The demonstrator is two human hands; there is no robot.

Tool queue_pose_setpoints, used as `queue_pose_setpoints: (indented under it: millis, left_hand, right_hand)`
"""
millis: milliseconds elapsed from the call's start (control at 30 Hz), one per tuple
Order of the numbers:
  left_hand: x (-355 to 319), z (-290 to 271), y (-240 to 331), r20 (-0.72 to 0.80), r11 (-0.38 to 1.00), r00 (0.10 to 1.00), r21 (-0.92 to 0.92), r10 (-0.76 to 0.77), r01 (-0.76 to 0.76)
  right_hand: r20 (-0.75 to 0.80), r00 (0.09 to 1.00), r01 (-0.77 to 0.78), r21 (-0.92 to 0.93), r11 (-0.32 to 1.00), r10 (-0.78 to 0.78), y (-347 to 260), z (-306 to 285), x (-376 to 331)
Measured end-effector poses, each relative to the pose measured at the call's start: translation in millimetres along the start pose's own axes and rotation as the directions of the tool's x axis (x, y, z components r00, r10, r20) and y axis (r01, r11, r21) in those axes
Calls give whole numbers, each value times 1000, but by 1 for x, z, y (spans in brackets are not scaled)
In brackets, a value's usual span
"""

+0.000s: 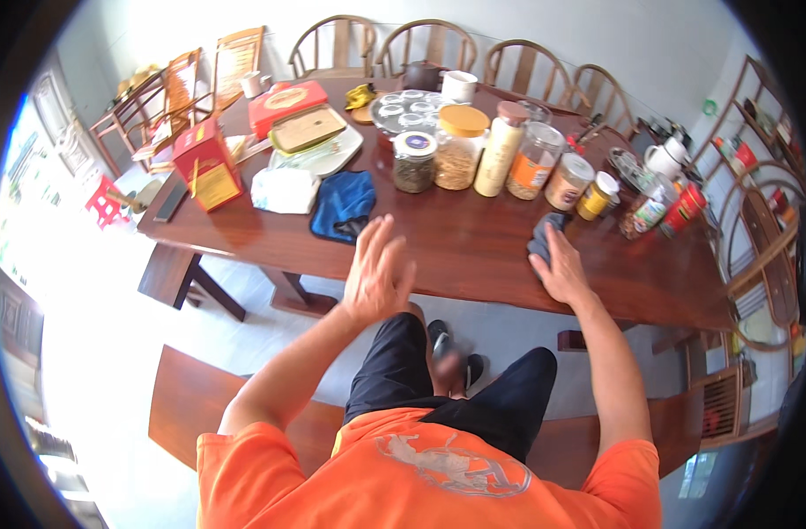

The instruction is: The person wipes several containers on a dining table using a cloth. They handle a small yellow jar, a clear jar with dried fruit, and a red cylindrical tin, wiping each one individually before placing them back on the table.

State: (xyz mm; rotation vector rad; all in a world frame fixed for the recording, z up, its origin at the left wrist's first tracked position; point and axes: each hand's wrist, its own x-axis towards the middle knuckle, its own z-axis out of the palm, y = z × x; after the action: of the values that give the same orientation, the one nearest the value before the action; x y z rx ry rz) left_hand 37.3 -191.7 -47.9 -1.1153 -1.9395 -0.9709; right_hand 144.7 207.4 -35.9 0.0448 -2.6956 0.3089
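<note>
I sit on a wooden bench at a long dark wooden table (473, 247). My right hand (561, 273) presses flat on a grey cloth (544, 236) lying on the tabletop near the front edge. My left hand (376, 269) hovers above the table's front edge with its fingers spread and nothing in it. A crumpled blue cloth (343, 204) lies just beyond the left hand. A row of glass jars (460, 145) with dry goods stands behind both hands.
A red box (207, 163), a white cloth (284, 189), a tray (319, 145), a flat red box (286, 101), a white cup (458, 85) and small tins (597, 194) crowd the tabletop. Wooden chairs (429, 44) line the far side. A shelf (755, 159) stands at the right.
</note>
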Motion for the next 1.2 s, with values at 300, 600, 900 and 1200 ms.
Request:
queue_pose_setpoints:
  millis: [300, 600, 900, 1200]
  left_hand:
    - [-322, -57, -15, -94, 187, 326, 657, -941, 730]
    - [-347, -67, -7, -639, -695, -282, 614, -716, 373]
    - [-361, -76, 13, -657, -723, -304, 610, -690, 324]
    - [-384, -84, 17, -661, -699, -237, 640, -712, 318]
  right_hand:
    - [183, 947, -229, -191, 954, 264, 90, -29, -38]
    - [180, 983, -42, 68, 997, 29, 52, -39, -22]
    - [44, 926, 315, 462, 829, -376, -136, 65, 100]
    - [242, 598, 534, 590, 605, -764, -154, 82, 153]
